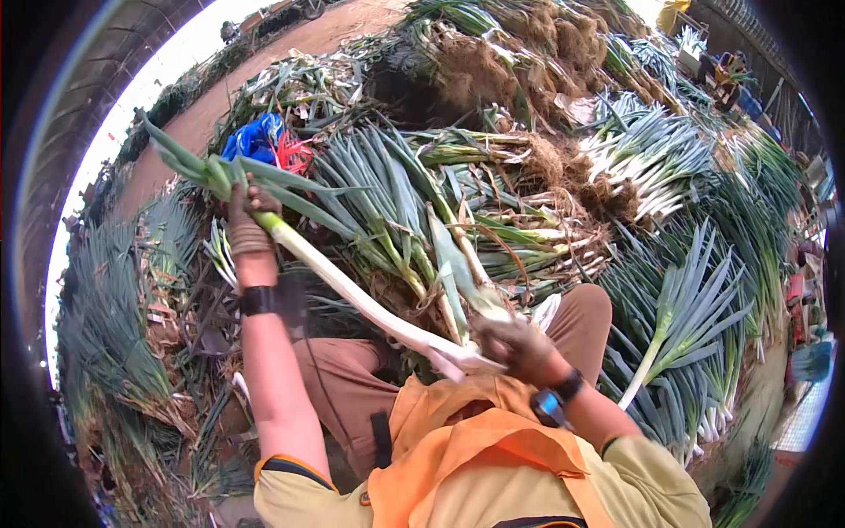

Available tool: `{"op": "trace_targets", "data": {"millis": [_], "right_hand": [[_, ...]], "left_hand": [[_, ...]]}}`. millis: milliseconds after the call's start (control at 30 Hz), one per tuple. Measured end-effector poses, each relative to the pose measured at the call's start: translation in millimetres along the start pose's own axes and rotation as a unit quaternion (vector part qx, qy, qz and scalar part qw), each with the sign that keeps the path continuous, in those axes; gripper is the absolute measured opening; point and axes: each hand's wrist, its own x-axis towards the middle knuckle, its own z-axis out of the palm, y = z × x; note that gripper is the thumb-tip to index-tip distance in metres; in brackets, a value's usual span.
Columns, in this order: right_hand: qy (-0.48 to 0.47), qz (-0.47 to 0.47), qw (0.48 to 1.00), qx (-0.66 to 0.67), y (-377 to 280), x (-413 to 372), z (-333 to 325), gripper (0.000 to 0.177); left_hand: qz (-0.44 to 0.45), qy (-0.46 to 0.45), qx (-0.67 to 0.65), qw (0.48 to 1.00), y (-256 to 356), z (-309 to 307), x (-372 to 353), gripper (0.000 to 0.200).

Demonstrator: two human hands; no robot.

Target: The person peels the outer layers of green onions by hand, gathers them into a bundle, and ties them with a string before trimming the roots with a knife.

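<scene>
My left hand (248, 218), in a soiled glove, is closed around a long leek (352, 290) just below its green leaves. The white shank slants down to the right across my lap. By its lower end, my gloved right hand (519, 348) is closed, slightly blurred, on a pale leaf strip (482, 299) that looks like the leek's outer layer. A white flap spreads at the shank's end near the right fingers. Untrimmed leeks (374, 198) with dull green leaves lie in front of my knees.
Clean white-stemmed leeks (647, 167) are piled to the right, with a fanned leek (678, 308) beside my knee. Rooty, soil-covered bundles (493, 66) are heaped at the back. Blue plastic (255, 136) and red strands (293, 154) lie left of centre. More leeks (114, 299) cover the left side.
</scene>
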Motion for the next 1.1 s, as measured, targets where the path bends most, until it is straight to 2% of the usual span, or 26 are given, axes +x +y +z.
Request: {"op": "trace_targets", "data": {"millis": [33, 67, 100, 133, 167, 200, 267, 300, 333, 367, 400, 433, 467, 533, 567, 667, 733, 767, 800, 833, 867, 933, 1000, 1067, 1100], "right_hand": [[0.045, 0.037, 0.998, -0.004, 2.0, -22.9, -8.7, 0.018], [0.004, -0.005, 0.978, -0.209, 2.2, -38.2, -23.8, 0.019], [0.069, 0.114, 0.977, -0.167, -6.0, -62.4, -15.9, 0.017], [0.106, 0.151, 0.967, -0.177, 9.4, -70.7, -40.5, 0.016], [0.119, 0.145, 0.946, -0.266, 19.1, -68.9, -55.6, 0.019], [0.131, 0.137, 0.917, -0.351, 20.2, -67.8, -58.3, 0.025], [0.117, 0.031, 0.892, -0.436, 8.9, -44.8, -49.6, 0.034], [0.092, 0.027, 0.935, -0.342, 1.2, -30.0, -41.6, 0.052], [0.064, -0.158, 0.892, -0.418, 8.5, -5.0, -43.3, 0.065], [0.027, -0.086, 0.913, -0.399, -24.6, 1.9, 1.8, 0.068], [-0.048, -0.092, 0.910, -0.402, -29.3, 18.3, 20.5, 0.059], [-0.100, -0.016, 0.947, -0.306, -13.9, 35.5, 15.7, 0.046], [-0.087, -0.122, 0.981, -0.122, 6.8, 46.0, 27.7, 0.029], [-0.038, 0.046, 0.994, 0.088, 17.4, 49.8, 32.6, 0.024], [-0.042, 0.053, 0.994, 0.088, 26.1, 50.8, 26.2, 0.024], [0.021, 0.161, 0.985, -0.064, 38.3, 40.5, -6.6, 0.024], [0.069, 0.176, 0.955, -0.229, 24.8, 17.4, -0.9, 0.020], [0.037, 0.147, 0.949, -0.275, 41.9, 17.1, -21.2, 0.020], [0.004, 0.119, 0.940, -0.319, 61.3, 14.0, -40.6, 0.021], [-0.021, 0.121, 0.954, -0.274, 60.6, 3.4, -40.7, 0.024], [-0.033, 0.156, 0.943, -0.292, 35.1, -9.6, -16.8, 0.022], [-0.072, 0.137, 0.902, -0.403, 7.0, -25.3, 4.8, 0.024], [-0.015, 0.063, 0.905, -0.420, -37.4, -64.6, 13.8, 0.026], [0.058, 0.002, 0.904, -0.424, -80.0, -98.0, 3.2, 0.025], [0.091, -0.012, 0.910, -0.403, -96.7, -112.1, -10.1, 0.024]], "left_hand": [[-0.011, 0.011, 0.039, 0.999, 16.0, -18.5, 11.8, 0.025], [-0.021, 0.024, 0.077, 0.996, 33.9, -42.6, 24.9, 0.020], [-0.030, 0.066, 0.095, 0.993, 55.7, -63.1, 37.8, 0.018], [-0.043, 0.105, 0.113, 0.987, 66.3, -75.4, 46.4, 0.017], [0.012, 0.121, 0.079, 0.989, 62.4, -63.4, 32.1, 0.016], [0.024, 0.117, 0.094, 0.988, 63.0, -60.4, 30.8, 0.017], [-0.006, 0.160, 0.106, 0.981, 53.2, -45.0, 24.1, 0.017], [0.015, 0.158, 0.124, 0.980, 48.5, -57.8, 31.2, 0.017], [0.037, 0.155, 0.143, 0.977, 44.4, -70.4, 39.1, 0.017], [0.065, 0.168, 0.146, 0.973, 25.5, -43.6, 16.4, 0.018], [0.064, 0.173, 0.102, 0.978, 15.3, -34.8, 4.8, 0.016], [0.074, 0.174, 0.109, 0.976, 5.8, -40.4, -2.5, 0.016], [0.087, 0.176, 0.117, 0.974, -2.6, -47.8, -8.8, 0.016], [0.093, 0.252, 0.105, 0.958, -17.1, -50.7, -34.6, 0.017], [0.079, 0.274, 0.065, 0.956, -17.1, -72.2, -40.4, 0.020], [0.117, 0.346, 0.090, 0.927, -24.6, -129.7, -77.4, 0.021], [0.101, 0.399, 0.103, 0.905, -28.3, -150.3, -104.0, 0.020], [0.114, 0.432, 0.112, 0.888, -34.5, -159.5, -117.5, 0.018], [0.065, 0.434, 0.159, 0.884, -35.5, -195.2, -123.5, 0.016], [0.087, 0.433, 0.159, 0.883, -38.4, -187.8, -134.3, 0.015], [0.106, 0.430, 0.160, 0.882, -43.2, -175.8, -140.2, 0.014], [0.054, 0.433, 0.181, 0.881, -40.7, -170.2, -138.1, 0.020], [0.032, 0.453, 0.212, 0.866, -29.5, -175.4, -141.7, 0.013], [0.023, 0.465, 0.124, 0.876, -16.7, -286.9, -119.2, 0.015], [0.042, 0.492, 0.142, 0.858, -20.3, -226.9, -129.6, 0.017]]}}
